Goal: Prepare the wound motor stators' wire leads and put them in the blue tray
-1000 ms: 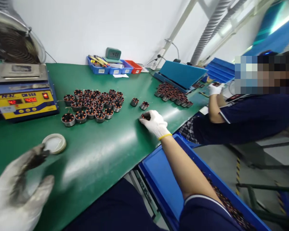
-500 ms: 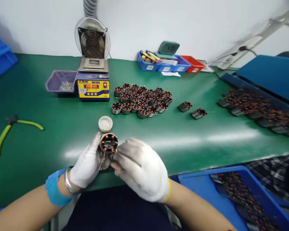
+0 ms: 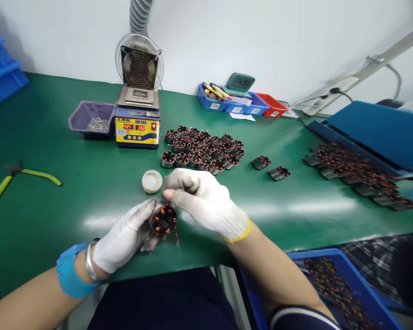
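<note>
My left hand, in a white glove, is closed round a motor stator with copper windings. The stator's open end faces up towards me, and a loose wire end hangs from its right side. Just above the stator, my right hand, gloved with the thumb tip bare, pinches a copper wire that rises from the stator's rim. The fingertips partly hide the wire. A small round white pot stands on the green table just beyond my hands.
Several stators stand grouped behind my hands, with two more lying to the right. A yellow-fronted solder pot stands at the back beside a purple bin. Green-handled cutters lie left. More stators fill the right side.
My right hand has moved from the stator's near right side up to its far rim. The stator has turned and tilted in my left hand. The view has shifted slightly.
</note>
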### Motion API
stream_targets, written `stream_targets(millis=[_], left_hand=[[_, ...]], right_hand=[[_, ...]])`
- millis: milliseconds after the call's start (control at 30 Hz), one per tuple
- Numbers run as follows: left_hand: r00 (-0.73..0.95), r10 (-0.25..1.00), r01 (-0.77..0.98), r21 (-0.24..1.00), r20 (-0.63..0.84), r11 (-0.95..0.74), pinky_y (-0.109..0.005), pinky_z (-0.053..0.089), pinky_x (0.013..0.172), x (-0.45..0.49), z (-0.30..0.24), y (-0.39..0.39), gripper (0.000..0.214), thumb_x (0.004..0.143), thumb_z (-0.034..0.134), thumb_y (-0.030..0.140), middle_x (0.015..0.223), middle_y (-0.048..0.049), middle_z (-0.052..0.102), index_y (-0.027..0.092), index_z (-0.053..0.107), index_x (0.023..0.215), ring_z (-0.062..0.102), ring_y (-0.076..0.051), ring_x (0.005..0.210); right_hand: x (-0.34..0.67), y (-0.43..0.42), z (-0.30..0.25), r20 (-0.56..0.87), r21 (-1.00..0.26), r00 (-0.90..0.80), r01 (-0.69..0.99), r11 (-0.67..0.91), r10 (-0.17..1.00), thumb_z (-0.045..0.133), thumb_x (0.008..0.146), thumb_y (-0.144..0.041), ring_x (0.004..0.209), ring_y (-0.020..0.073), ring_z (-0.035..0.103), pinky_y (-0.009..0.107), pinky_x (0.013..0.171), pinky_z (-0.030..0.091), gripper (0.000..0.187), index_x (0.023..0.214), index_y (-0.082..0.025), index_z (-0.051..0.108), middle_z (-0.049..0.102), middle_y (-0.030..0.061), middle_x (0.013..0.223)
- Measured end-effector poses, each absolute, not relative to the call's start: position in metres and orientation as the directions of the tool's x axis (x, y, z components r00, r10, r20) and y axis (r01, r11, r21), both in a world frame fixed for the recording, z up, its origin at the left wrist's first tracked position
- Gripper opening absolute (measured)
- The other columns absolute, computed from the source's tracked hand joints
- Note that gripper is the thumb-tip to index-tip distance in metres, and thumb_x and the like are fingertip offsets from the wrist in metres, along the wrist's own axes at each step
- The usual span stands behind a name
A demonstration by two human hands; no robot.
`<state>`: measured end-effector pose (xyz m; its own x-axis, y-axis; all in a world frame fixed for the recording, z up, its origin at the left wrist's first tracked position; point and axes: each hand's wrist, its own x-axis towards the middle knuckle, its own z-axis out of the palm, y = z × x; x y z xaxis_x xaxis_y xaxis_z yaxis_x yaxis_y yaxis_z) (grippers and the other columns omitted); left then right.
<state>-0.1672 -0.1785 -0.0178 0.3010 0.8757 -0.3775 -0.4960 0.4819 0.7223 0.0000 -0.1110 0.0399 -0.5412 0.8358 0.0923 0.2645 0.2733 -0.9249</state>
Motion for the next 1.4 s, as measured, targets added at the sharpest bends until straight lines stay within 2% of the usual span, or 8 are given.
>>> stream_targets(millis=[167, 433, 633, 767, 1033, 1267, 1333, 1400], left_hand=[[-0.001, 0.928, -0.645, 0.709, -0.371, 0.284, -0.024, 0.051, 0.059, -0.170, -0.011, -0.170, 0.032, 0.068, 0.081, 0.042, 0.062, 0.0010, 0.057, 0.017, 0.060, 0.066, 0.057, -0.013, 0.062], [0.610, 0.730, -0.408, 0.668, -0.307, 0.622, -0.023, 0.042, 0.043, -0.170, -0.017, -0.175, 0.059, 0.080, 0.059, 0.075, 0.066, -0.0017, 0.059, 0.018, 0.066, 0.092, 0.053, -0.012, 0.046], [0.484, 0.855, -0.431, 0.799, -0.187, 0.419, -0.019, 0.044, 0.047, -0.172, -0.006, -0.177, 0.050, 0.076, 0.077, 0.060, 0.078, -0.0030, 0.064, 0.015, 0.064, 0.093, 0.054, -0.008, 0.051], [0.424, 0.868, -0.455, 0.769, -0.257, 0.450, -0.020, 0.042, 0.042, -0.174, -0.007, -0.177, 0.047, 0.078, 0.073, 0.061, 0.065, 0.0001, 0.060, 0.016, 0.058, 0.084, 0.052, -0.010, 0.044], [0.386, 0.897, -0.313, 0.885, -0.213, 0.345, -0.023, 0.051, 0.068, -0.166, -0.008, -0.173, 0.042, 0.071, 0.082, 0.027, 0.090, -0.0017, 0.065, 0.019, 0.062, 0.107, 0.058, -0.013, 0.075], [0.256, 0.923, -0.264, 0.898, -0.288, 0.353, -0.025, 0.049, 0.062, -0.170, 0.001, -0.168, 0.036, 0.063, 0.086, 0.027, 0.085, -0.0054, 0.070, 0.014, 0.070, 0.092, 0.060, -0.016, 0.069], [0.234, 0.931, -0.266, 0.902, -0.281, 0.339, -0.027, 0.052, 0.067, -0.171, -0.002, -0.167, 0.037, 0.063, 0.087, 0.028, 0.089, -0.0067, 0.072, 0.014, 0.072, 0.094, 0.063, -0.018, 0.075], [0.246, 0.938, -0.272, 0.912, -0.244, 0.309, -0.028, 0.054, 0.072, -0.171, -0.006, -0.168, 0.036, 0.065, 0.087, 0.030, 0.093, -0.0070, 0.074, 0.015, 0.072, 0.094, 0.066, -0.020, 0.081]], right_hand=[[0.008, -0.133, 0.071, 0.531, -0.523, -0.621, 0.296, 0.799, 0.577, 0.064, 0.090, -0.016, 0.094, 0.0198, 0.067, 0.049, 0.113, 0.041, 0.009, 0.084, -0.022, 0.062, 0.068, 0.0031, 0.088], [0.012, -0.136, 0.077, 0.525, -0.407, -0.703, 0.287, 0.867, 0.480, 0.062, 0.089, -0.011, 0.089, 0.0194, 0.069, 0.053, 0.119, 0.038, 0.016, 0.093, -0.027, 0.061, 0.069, 0.0005, 0.086], [0.019, -0.139, 0.048, 0.611, -0.669, -0.438, 0.161, 0.726, 0.660, 0.060, 0.094, -0.019, 0.081, 0.0186, 0.063, 0.060, 0.114, 0.041, 0.008, 0.089, -0.024, 0.063, 0.062, 0.0012, 0.080], [0.012, -0.142, 0.025, 0.512, -0.859, -0.200, -0.116, 0.499, 0.835, 0.062, 0.096, -0.040, 0.071, 0.0169, 0.057, 0.059, 0.104, 0.051, 0.029, 0.073, -0.023, 0.056, 0.051, -0.0008, 0.070], [0.001, -0.145, 0.013, 0.500, -0.835, -0.385, 0.024, 0.550, 0.776, 0.058, 0.096, -0.024, 0.080, 0.0169, 0.063, 0.052, 0.107, 0.049, 0.015, 0.082, -0.022, 0.062, 0.063, 0.0017, 0.080], [0.017, -0.128, 0.005, 0.456, -0.890, -0.132, -0.059, 0.452, 0.880, 0.058, 0.096, -0.045, 0.074, 0.0179, 0.063, 0.052, 0.099, 0.056, 0.030, 0.075, -0.024, 0.055, 0.053, -0.0007, 0.071], [0.025, -0.128, 0.002, 0.469, -0.842, -0.276, 0.146, 0.519, 0.839, 0.069, 0.089, -0.043, 0.098, 0.0230, 0.067, 0.052, 0.103, 0.053, 0.020, 0.096, -0.025, 0.063, 0.065, 0.0044, 0.095], [0.028, -0.132, -0.004, 0.386, -0.727, -0.516, 0.340, 0.596, 0.765, 0.077, 0.081, -0.034, 0.125, 0.0284, 0.058, 0.050, 0.109, 0.050, 0.051, 0.128, -0.023, 0.058, 0.060, 0.0121, 0.132]])
